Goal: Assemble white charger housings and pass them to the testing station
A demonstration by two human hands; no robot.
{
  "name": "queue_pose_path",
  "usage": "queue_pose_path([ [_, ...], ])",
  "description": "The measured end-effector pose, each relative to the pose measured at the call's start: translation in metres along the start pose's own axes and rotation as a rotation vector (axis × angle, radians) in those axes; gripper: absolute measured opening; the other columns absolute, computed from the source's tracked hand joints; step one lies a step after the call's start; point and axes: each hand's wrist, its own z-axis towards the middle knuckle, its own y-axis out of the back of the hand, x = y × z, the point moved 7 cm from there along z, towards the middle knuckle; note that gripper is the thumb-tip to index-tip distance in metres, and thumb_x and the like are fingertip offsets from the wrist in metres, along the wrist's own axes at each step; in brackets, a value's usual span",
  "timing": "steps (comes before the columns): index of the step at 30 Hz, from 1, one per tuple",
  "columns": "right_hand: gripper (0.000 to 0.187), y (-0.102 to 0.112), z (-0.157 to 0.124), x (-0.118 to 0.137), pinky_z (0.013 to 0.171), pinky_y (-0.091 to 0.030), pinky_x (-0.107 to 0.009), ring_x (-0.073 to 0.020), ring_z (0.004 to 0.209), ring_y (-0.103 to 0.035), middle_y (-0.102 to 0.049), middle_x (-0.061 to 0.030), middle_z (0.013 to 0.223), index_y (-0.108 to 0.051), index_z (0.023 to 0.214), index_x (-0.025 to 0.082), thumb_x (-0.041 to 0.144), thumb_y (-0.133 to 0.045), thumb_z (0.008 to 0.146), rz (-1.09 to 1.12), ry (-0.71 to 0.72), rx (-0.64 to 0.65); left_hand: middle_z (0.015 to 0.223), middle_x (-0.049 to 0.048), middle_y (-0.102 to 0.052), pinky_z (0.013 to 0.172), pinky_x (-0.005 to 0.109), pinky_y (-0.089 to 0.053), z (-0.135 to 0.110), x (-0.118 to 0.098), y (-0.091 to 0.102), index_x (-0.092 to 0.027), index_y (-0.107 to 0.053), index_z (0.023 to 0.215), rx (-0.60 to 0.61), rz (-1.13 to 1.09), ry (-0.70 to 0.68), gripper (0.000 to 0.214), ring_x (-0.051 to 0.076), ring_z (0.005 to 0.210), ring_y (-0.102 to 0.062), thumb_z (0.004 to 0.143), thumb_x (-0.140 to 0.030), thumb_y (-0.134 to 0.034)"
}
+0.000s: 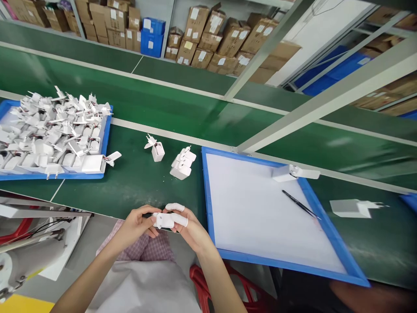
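Observation:
Both my hands meet at the near edge of the green bench. My left hand (138, 224) and my right hand (185, 224) together grip one small white charger plug (162, 220). White finger cots cover my right thumb and forefinger. Beyond my hands an open white charger shell (157, 150) stands on the bench, and a short stack of white chargers (182, 164) lies beside it. A blue tray (106, 130) at the left is heaped with several white charger parts (48, 130).
A large blue-rimmed white tray (260, 208) lies to the right with a black tweezer-like tool (299, 204) on it. White chargers sit at its far corner (293, 173) and further right (353, 208). Metal frame bars (325, 100) cross overhead. Cardboard boxes (208, 39) fill the shelves behind.

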Motion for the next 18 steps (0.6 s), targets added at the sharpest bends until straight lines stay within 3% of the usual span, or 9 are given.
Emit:
queue_pose_path([
  [7,0.027,-0.003,-0.005,0.0,0.048,-0.039,-0.021,-0.0137,0.066,-0.053,-0.062,-0.0039,0.091,-0.057,0.095,0.02,0.029,-0.068,0.073,-0.077,0.098,-0.072,0.113,0.0098,-0.058,0.068,0.033,-0.061,0.002,-0.001,-0.001,-0.018,-0.067,0.111,0.087,-0.011,0.042,0.044,0.017,0.069,-0.069,0.083,-0.051,-0.066],
  [11,0.023,-0.005,-0.006,0.002,0.043,-0.037,-0.02,-0.0131,0.061,-0.052,-0.06,-0.0023,0.089,-0.05,0.1,0.022,0.028,-0.059,0.08,-0.235,0.234,-0.114,0.115,0.0117,-0.058,0.068,0.035,-0.061,0.002,-0.008,-0.002,-0.015,-0.066,0.11,0.023,0.058,0.038,0.054,0.02,0.07,-0.07,0.08,-0.06,-0.063],
  [14,0.016,-0.004,-0.01,0.003,0.049,-0.042,-0.021,-0.0125,0.059,-0.051,-0.058,0.0004,0.078,-0.052,0.097,0.021,0.023,-0.055,0.082,-0.374,0.399,-0.202,0.093,0.0092,-0.067,0.054,0.031,-0.057,0.004,-0.006,-0.003,-0.013,-0.067,0.105,-0.059,0.178,0.004,0.059,0.019,0.057,-0.066,0.08,-0.065,-0.055],
  [16,0.01,-0.003,-0.01,0.003,0.056,-0.044,-0.021,-0.012,0.06,-0.051,-0.055,0.0026,0.071,-0.054,0.091,0.021,0.02,-0.054,0.082,-0.464,0.477,-0.24,0.06,0.0031,-0.063,0.05,0.029,-0.053,0.005,-0.002,-0.002,-0.013,-0.068,0.104,-0.132,0.319,-0.041,0.061,0.019,0.048,-0.06,0.086,-0.066,-0.043],
  [18,0.011,-0.002,-0.007,0.005,0.055,-0.043,-0.02,-0.0114,0.057,-0.051,-0.053,0.0045,0.067,-0.055,0.089,0.021,0.016,-0.054,0.079,-0.551,0.506,-0.259,0.061,0.0021,-0.066,0.055,0.03,-0.056,0.008,0.004,0.002,-0.017,-0.067,0.107,-0.207,0.398,-0.076,0.056,0.021,0.053,-0.063,0.09,-0.063,-0.039],
])
